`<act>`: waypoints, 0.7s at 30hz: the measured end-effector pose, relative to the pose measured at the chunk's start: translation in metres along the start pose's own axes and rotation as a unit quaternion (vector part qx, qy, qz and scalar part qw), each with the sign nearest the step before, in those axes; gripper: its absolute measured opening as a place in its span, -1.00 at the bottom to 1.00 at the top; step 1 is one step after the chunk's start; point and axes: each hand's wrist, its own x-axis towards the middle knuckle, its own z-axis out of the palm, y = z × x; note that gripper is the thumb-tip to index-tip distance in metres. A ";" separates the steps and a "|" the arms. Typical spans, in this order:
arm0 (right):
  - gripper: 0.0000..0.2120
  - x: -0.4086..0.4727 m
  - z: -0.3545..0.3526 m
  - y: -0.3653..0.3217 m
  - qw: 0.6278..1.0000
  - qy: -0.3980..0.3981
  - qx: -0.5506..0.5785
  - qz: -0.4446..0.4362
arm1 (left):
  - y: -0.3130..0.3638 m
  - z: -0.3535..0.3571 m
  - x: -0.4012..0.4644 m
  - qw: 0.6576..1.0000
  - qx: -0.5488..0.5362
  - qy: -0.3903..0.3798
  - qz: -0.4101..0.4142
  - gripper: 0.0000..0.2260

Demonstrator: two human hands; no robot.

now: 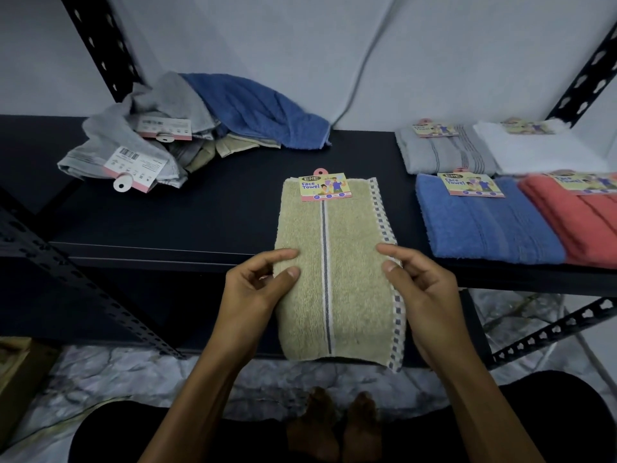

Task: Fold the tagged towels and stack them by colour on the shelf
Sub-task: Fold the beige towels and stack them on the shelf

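Note:
A beige towel (347, 262), folded into a long strip with a dark centre stripe and a checked border, lies on the dark shelf (200, 215); its near half hangs over the front edge. Its "Face Towel" tag (324, 188) sits at the far end. My left hand (260, 282) pinches the towel's left edge. My right hand (417, 282) grips its right edge, thumb on top. Folded towels lie at the right: grey (440, 152), white (534, 148), blue (484, 222) and coral red (581, 218).
A loose pile of unfolded towels (187, 128), grey, blue and beige with tags showing, lies at the shelf's back left. Black perforated uprights (96, 45) frame the shelf. A cable (367, 68) runs down the wall. My crossed legs and feet (334, 426) rest on the marbled floor.

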 end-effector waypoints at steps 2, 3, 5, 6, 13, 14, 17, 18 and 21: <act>-0.77 0.001 0.001 -0.003 1.000 0.001 -0.002 0.011 | 0.000 0.000 0.000 1.000 -0.003 0.007 -0.009 -0.81; -0.77 0.002 0.001 -0.003 1.000 0.002 -0.002 0.016 | 0.001 0.000 0.000 1.000 -0.008 0.013 -0.012 -0.82; -0.78 0.002 0.000 -0.004 1.000 0.009 -0.002 0.019 | 0.004 0.001 0.000 1.000 -0.010 0.024 -0.006 -0.85; -0.78 0.003 -0.001 -0.004 1.000 0.012 -0.005 0.017 | 0.006 0.001 0.000 1.000 -0.006 0.028 0.000 -0.86; -0.70 0.026 -0.004 -0.031 1.000 0.000 0.016 -0.017 | 0.043 0.002 0.017 0.998 0.016 0.025 0.052 -0.81; -0.67 0.031 -0.004 -0.038 0.999 -0.004 0.025 -0.021 | 0.051 0.002 0.021 0.997 0.027 0.023 0.067 -0.79; -0.61 0.045 -0.009 -0.061 0.999 -0.014 0.016 -0.033 | 0.074 0.001 0.030 0.990 0.083 0.017 0.113 -0.74; -0.58 0.049 -0.010 -0.068 0.999 -0.021 0.012 -0.035 | 0.081 0.001 0.032 0.987 0.102 0.018 0.127 -0.73; -0.47 0.057 -0.014 -0.080 0.998 -0.049 0.042 -0.012 | 0.094 0.003 0.037 0.988 0.085 0.028 0.123 -0.78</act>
